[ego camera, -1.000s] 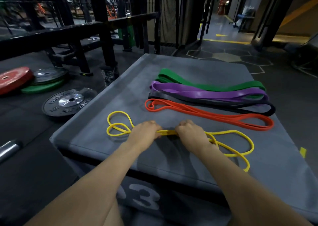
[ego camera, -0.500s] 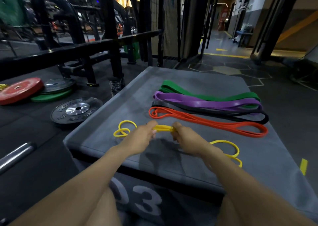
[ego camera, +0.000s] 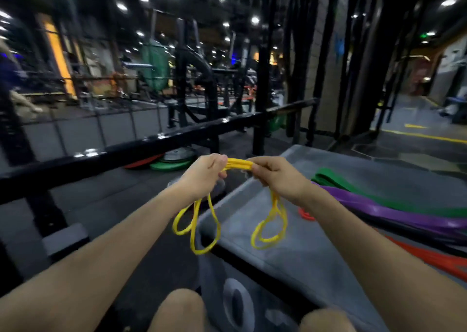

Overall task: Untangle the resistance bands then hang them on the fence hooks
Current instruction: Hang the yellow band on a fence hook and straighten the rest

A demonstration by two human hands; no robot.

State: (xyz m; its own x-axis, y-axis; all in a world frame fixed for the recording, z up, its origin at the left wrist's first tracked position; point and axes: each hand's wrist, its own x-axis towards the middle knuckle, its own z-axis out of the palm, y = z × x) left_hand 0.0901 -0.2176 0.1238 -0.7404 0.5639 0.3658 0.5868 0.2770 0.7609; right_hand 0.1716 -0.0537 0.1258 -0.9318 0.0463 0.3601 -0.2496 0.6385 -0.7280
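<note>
Centrally in the frame, a yellow resistance band point(ego camera: 238, 164) is held up in the air by two bare hands. It is gripped by the left hand point(ego camera: 202, 177) with fingers curled around one end of a short bunched stretch, and by the right hand point(ego camera: 278, 177) with fingers curled around the other end. The hands are set close together, with only that short length of band seen between them. Below each hand, yellow loops are left hanging: two below the left hand, at lower centre, and a doubled loop below the right hand.

At lower right, a grey padded bench point(ego camera: 316, 250) is seen beneath the hanging loops. On it, toward the right edge of the frame, a green band point(ego camera: 379, 192), a purple band point(ego camera: 379, 211) and an orange-red band point(ego camera: 434, 258) are laid side by side. A black rail point(ego camera: 151, 146) is seen crossing the middle of the frame behind the hands. Coloured weight plates point(ego camera: 171, 163) are stacked on the floor beyond it. Gym equipment is blurred in the upper half.
</note>
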